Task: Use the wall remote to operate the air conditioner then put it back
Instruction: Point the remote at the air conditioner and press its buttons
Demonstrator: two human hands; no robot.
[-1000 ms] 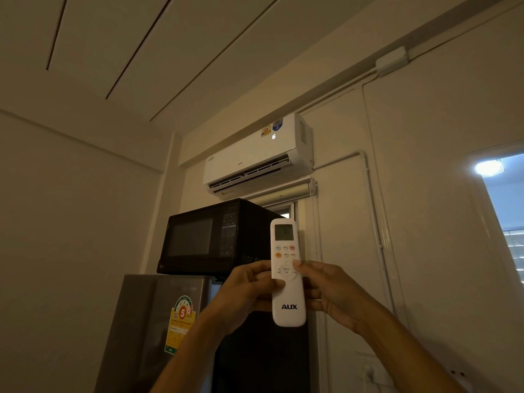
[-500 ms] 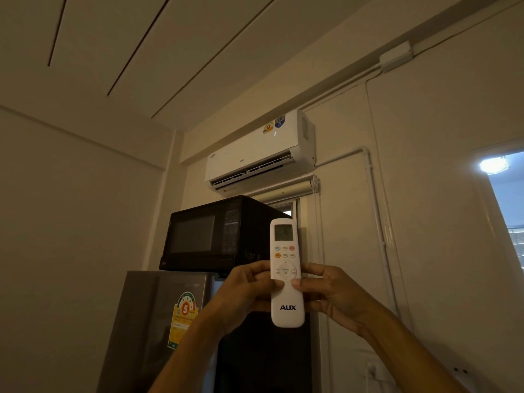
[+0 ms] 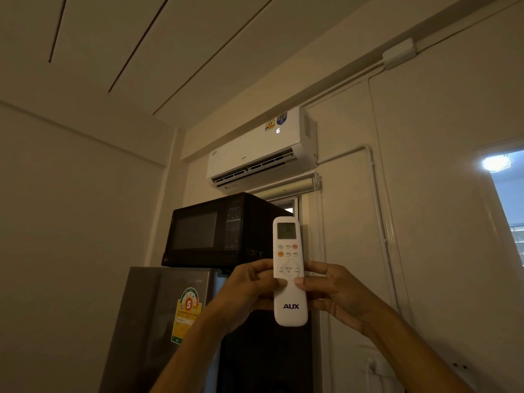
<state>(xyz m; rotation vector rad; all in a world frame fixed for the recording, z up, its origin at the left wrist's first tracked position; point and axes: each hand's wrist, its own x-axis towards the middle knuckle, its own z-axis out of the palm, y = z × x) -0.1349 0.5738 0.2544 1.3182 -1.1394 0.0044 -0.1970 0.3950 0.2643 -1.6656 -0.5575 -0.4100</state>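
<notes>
While both hands are raised in the head view, the remote (image 3: pixel 289 272) stands upright between them, screen end up, AUX logo near its lower end. Left hand (image 3: pixel 249 290) grasps it from the left side, fingers wrapped behind the body, thumb (image 3: pixel 276 282) lying on the front just under the round menu pad. Right hand (image 3: pixel 333 293) grasps it from the right side, its thumb tip on the front at the pad's lower right edge. The two thumbs nearly meet across the remote's face.

Above the remote, high on the wall, hangs the air conditioner (image 3: pixel 261 150), flap open, a small lit number glowing on its front near the stickers. Just below the air conditioner sits a rolled blind (image 3: pixel 289 187). Left of the remote, a black microwave (image 3: pixel 215 231) rests on a grey fridge (image 3: pixel 158 321) with a yellow-green energy label. Far right of the remote, a bright lamp (image 3: pixel 496 163) shows through a window.
</notes>
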